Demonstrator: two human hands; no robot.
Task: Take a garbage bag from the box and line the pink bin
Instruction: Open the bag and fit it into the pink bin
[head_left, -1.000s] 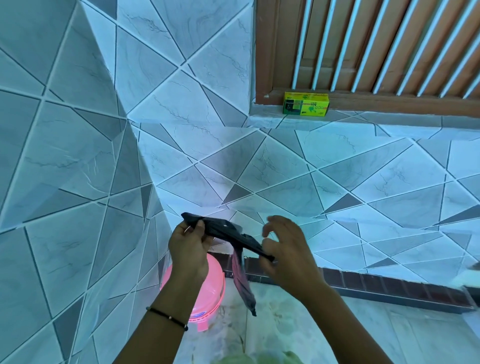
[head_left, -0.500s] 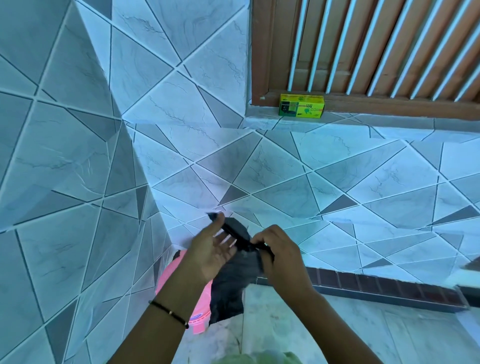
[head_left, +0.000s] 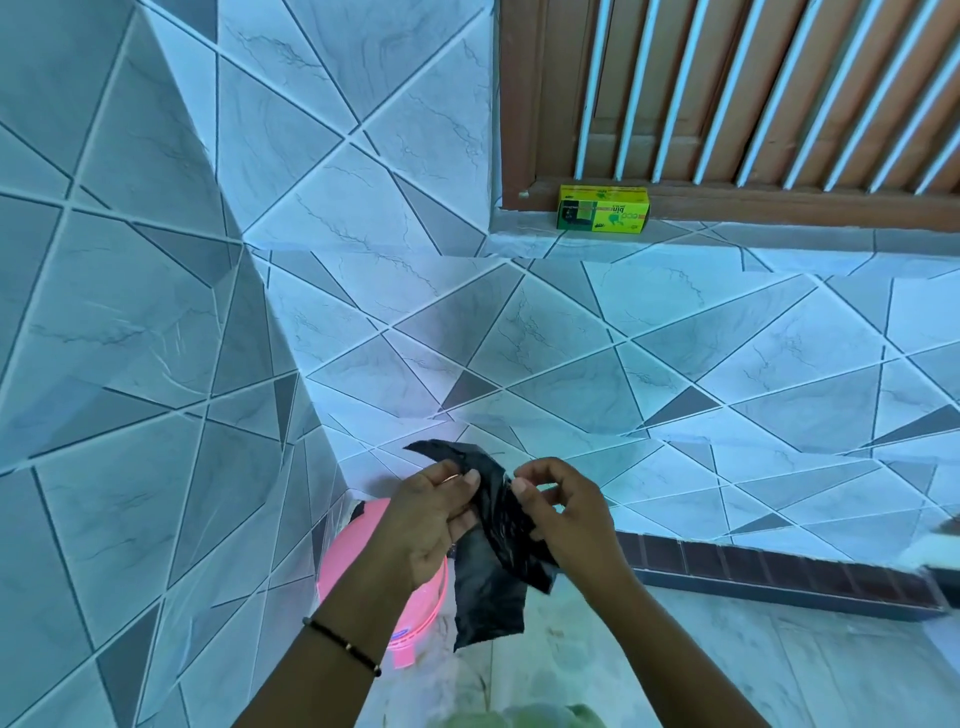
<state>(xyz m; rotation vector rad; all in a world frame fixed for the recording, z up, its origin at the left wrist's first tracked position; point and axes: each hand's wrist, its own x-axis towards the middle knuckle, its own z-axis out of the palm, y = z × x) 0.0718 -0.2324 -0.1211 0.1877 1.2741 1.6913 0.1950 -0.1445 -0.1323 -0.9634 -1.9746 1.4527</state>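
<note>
A black garbage bag (head_left: 488, 587), partly unfolded, hangs between my hands in front of the tiled wall. My left hand (head_left: 434, 519) pinches its upper left part, and my right hand (head_left: 563, 514) pinches it just to the right, fingers close together. Below my left forearm the pink bin (head_left: 358, 535) stands on the floor in the corner, mostly hidden by my arm. The yellow-green garbage bag box (head_left: 602, 208) lies on the ledge under the window, far above my hands.
Tiled walls meet in a corner at the left (head_left: 291, 395). A brown wooden window frame with white bars (head_left: 727, 93) sits above the ledge. A dark brick strip (head_left: 779, 566) runs along the wall's base at the pale floor.
The folded bag strip has opened out and now hangs lower as a wider sheet. My hands have come closer together on its top.
</note>
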